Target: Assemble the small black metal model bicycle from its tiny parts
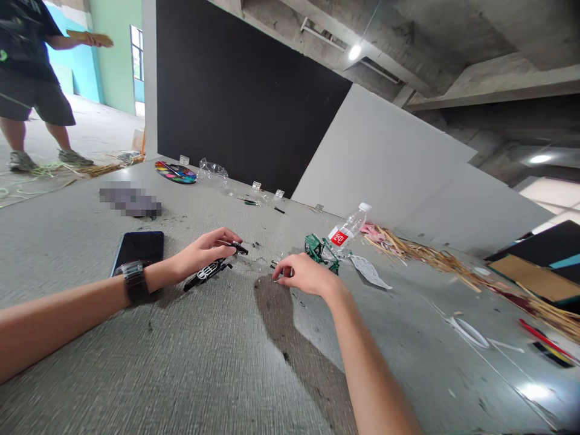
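1. Black model [206, 273]: plastic-looking, slight sheen.
2. Green model [324, 249]: plastic-looking, glossy.
3. Bottle [347, 229]: clear, glossy plastic.
4. Phone [140, 246]: smooth, glossy, glass-like.
5. Slip [369, 270]: thin matt paper.
6. Work surface [203, 362]: finely ribbed, dull.
7. Backboard [244, 90]: smooth, matt.
8. Ceiling [453, 36]: rough, bare concrete.

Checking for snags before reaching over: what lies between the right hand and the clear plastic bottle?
In the head view, a green openwork object sits between the right hand and the bottle.
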### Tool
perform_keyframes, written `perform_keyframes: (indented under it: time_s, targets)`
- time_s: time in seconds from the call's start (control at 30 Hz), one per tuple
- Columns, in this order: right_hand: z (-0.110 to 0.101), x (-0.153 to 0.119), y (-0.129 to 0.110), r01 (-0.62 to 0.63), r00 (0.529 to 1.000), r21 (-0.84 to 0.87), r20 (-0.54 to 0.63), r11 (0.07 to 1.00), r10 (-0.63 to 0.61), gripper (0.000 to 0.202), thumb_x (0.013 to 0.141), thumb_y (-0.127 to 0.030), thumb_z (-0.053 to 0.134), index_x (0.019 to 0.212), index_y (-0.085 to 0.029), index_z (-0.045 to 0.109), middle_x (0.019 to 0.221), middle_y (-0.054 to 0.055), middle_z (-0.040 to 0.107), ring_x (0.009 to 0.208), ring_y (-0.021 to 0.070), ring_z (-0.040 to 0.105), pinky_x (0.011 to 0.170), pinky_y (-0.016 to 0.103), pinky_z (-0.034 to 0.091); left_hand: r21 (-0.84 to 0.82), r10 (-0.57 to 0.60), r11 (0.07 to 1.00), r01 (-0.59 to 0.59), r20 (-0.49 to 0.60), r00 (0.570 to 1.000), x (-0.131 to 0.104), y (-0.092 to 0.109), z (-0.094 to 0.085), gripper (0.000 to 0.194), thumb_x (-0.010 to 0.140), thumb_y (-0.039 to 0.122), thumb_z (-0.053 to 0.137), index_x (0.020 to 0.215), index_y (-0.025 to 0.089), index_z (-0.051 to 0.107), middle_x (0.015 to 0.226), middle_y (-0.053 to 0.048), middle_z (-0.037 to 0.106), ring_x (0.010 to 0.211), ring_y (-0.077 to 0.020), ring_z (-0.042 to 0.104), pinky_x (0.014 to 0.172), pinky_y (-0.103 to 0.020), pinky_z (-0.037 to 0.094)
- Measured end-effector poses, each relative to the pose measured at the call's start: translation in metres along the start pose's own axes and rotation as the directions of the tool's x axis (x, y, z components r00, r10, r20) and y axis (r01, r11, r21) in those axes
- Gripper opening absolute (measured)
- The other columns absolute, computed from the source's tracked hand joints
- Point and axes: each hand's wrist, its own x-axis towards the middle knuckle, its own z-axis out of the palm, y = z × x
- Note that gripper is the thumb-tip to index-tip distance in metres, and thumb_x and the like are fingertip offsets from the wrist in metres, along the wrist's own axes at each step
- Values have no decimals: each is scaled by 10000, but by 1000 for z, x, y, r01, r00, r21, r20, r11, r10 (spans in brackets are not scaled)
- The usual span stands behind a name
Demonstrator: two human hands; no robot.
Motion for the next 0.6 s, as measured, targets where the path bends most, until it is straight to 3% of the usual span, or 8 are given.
perform_keyframes:
  time_s: [0.17,0.4,0.6]
  targets:
    - [-1,-1,-11,2,999,13,44,1000,-3,195,794,-239,653,960,-272,750,839,22,654,662,126,568,594,235,391,-4,-2,1000,2,3,1000,0,0,0,320,855,417,584,1099,210,596,1159,-81,656,1098,-251,583,971,-404,415]
    - [6,1,-18,-34,999,11,-14,999,34,161,841,-323,644,946,-244,737,948,65,661,739,150,593,645,248,415,-7,4,1000,-4,1,1000,1,-1,-1,331,846,423,592,1096,206,598,1143,-81,664,1099,-255,589,967,-400,422]
    - [5,3,-16,75,994,40,-89,996,-72,199,894,-304,557,975,-240,727,891,44,692,734,152,608,670,263,423,9,-6,1000,6,8,1000,1,0,-1,337,849,423,581,1106,206,595,1141,-83,662,1097,-254,587,967,-402,425]
